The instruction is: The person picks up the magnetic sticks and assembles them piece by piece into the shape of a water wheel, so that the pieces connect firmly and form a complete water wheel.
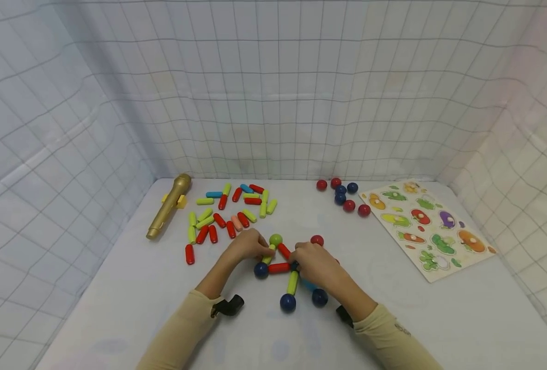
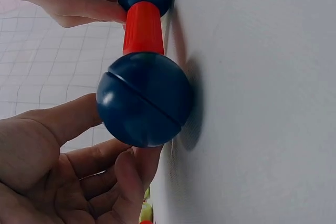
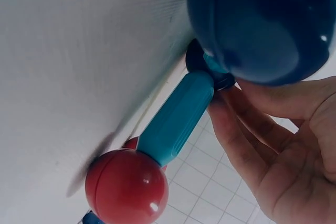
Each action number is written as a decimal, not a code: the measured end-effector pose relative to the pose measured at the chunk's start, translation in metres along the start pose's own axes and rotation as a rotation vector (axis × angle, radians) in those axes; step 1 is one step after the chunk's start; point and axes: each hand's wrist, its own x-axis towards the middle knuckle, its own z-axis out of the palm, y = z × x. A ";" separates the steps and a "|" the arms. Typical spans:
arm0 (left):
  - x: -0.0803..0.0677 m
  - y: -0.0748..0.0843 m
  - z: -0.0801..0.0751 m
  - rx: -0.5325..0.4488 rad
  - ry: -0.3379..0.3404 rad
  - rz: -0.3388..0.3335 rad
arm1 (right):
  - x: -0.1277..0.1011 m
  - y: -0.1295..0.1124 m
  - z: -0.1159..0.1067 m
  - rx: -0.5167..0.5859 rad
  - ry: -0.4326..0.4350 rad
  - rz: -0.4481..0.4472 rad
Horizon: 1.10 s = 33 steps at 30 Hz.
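Both hands on the star

Head view: We see the star point(image 1: 280, 267) of balls and rods lying on the table point(image 1: 384, 308) between the two hands. The left hand point(image 1: 250, 244) pinches the upper lime rod point(image 1: 269, 256), which slants between a green ball point(image 1: 275, 239) and the 9 o'clock ball point(image 1: 261, 270), a blue one. The right hand point(image 1: 314, 263) grips the hub ball point(image 1: 294, 266) from above. Clockwise round that hub, we find a red ball point(image 1: 317, 240) between 1 and 2, a blue ball point(image 1: 320, 297) near 5, the lower lime rod point(image 1: 292, 282) running to another blue ball point(image 1: 288, 302) at 6, and a red rod point(image 1: 279, 267) at 9. Farther off lie a microphone point(image 1: 169, 205) and loose rods point(image 1: 223, 202) towards 10, loose balls point(image 1: 340, 198) at 1, and a vegetable board point(image 1: 428, 228) between 2 and 3.

Left wrist view: We have the 9 o'clock ball in the middle, its red rod rising at 12 to the hub. The left hand curves in from 8; the ball hides what its tips meet. The right hand's fingers touch the hub at 11.

Right wrist view: A blue ball fills 1 o'clock. The right hand, at 4, has its fingertips narrowed on the hub, and a blue rod point(image 3: 176, 119) runs to a red ball at 7.
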 end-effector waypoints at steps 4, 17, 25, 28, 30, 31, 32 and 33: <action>-0.002 -0.011 -0.005 0.024 0.057 0.001 | 0.000 0.001 0.000 0.007 0.007 0.017; -0.048 -0.090 -0.060 0.321 0.348 -0.323 | 0.003 0.011 -0.004 0.017 0.024 0.162; -0.051 -0.096 -0.061 0.360 0.406 -0.259 | 0.004 0.015 -0.006 0.055 0.064 0.165; -0.054 -0.096 -0.061 0.369 0.407 -0.255 | 0.003 0.014 -0.004 0.053 0.084 0.162; -0.056 -0.093 -0.059 0.329 0.389 -0.252 | 0.003 0.013 -0.003 0.065 0.074 0.163; -0.057 -0.089 -0.059 0.301 0.377 -0.240 | 0.003 0.013 -0.003 0.070 0.063 0.164; -0.058 -0.085 -0.058 0.270 0.362 -0.227 | 0.003 0.013 -0.004 0.083 0.049 0.168; -0.057 -0.082 -0.056 0.236 0.349 -0.210 | 0.003 0.013 -0.004 0.094 0.037 0.168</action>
